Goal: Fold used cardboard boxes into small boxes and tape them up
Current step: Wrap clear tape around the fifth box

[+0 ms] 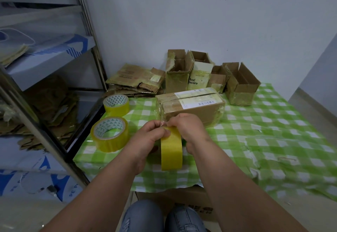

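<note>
A closed brown cardboard box [193, 107] with white labels lies on the green checked table [273, 122], wrapped in clear tape. Just in front of it I hold a yellow tape roll [171, 151] on edge. My right hand [189, 129] grips the roll from the right side. My left hand [147, 138] pinches the tape's loose end at the top of the roll, fingertips meeting those of the right hand. A thin clear strip runs from the roll up towards the box's near left corner.
Two more yellow tape rolls [116, 104] [110, 133] sit at the table's left. Several open small boxes [240, 84] stand at the back by the wall, beside a stack of flattened cardboard [135, 80]. A metal shelf rack [54, 86] stands left. A carton [182, 200] sits below.
</note>
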Motion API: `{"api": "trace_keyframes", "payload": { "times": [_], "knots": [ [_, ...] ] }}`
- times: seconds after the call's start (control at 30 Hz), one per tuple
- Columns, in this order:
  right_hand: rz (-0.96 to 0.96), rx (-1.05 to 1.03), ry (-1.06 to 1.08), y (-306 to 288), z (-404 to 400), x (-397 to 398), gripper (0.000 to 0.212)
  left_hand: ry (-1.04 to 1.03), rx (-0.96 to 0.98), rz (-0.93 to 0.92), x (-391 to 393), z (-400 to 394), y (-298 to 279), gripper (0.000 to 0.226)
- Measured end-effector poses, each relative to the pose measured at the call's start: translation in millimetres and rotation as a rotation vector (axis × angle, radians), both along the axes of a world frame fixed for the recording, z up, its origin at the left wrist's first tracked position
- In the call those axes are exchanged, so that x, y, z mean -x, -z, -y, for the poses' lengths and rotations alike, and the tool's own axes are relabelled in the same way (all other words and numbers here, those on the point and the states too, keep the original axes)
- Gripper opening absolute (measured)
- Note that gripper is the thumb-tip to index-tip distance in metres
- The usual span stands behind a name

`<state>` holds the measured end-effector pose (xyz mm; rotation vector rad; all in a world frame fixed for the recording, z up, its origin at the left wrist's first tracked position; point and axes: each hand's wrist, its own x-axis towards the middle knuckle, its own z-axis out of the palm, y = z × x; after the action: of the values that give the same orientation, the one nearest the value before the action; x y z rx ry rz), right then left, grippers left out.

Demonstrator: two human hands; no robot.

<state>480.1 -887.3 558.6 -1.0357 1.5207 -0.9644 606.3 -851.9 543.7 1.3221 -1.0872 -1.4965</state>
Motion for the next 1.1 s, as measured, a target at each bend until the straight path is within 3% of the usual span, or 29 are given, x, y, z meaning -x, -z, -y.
{"api": "trace_keyframes", "payload": {
  "times": [0.17, 0.3, 0.4, 0.57, 0.8, 0.97, 1.1],
  "knots": [
    [0.009, -0.001, -0.027, 3.8, 0.4, 0.1, 0.012, 0.0, 0.015, 0.089, -3.8, -2.3, -1.4, 0.031],
    [-0.007, 0.027, -0.053, 5.1, -1.3, 1.7, 0.015, -0.236, 0.289, 0.353, -7.6, 3.1, -2.8, 0.044],
    [-0.036, 0.06, -0.07, 5.7, -3.4, 0.8, 0.018, -0.132, 0.5, 0.574, -8.4, 24.3, -7.6, 0.045],
    [-0.062, 0.07, -0.094, 2.4, -7.3, 2.5, 0.013, 0.037, 0.53, 0.851, -7.0, 52.0, -13.9, 0.036],
    [-0.171, 0.102, -0.147, -3.0, -11.8, 4.9, 0.016, -0.018, 0.549, 0.833, -6.9, 59.6, -13.4, 0.033],
    [-0.318, 0.156, -0.19, 0.2, -15.0, 8.6, 0.019, -0.234, 0.401, 0.677, -16.3, 72.1, -16.3, 0.025],
    [-0.166, 0.153, -0.143, 1.9, -18.6, 11.7, 0.019, -0.181, 0.424, 0.615, -12.6, 65.4, -19.0, 0.038]
  ]
}}
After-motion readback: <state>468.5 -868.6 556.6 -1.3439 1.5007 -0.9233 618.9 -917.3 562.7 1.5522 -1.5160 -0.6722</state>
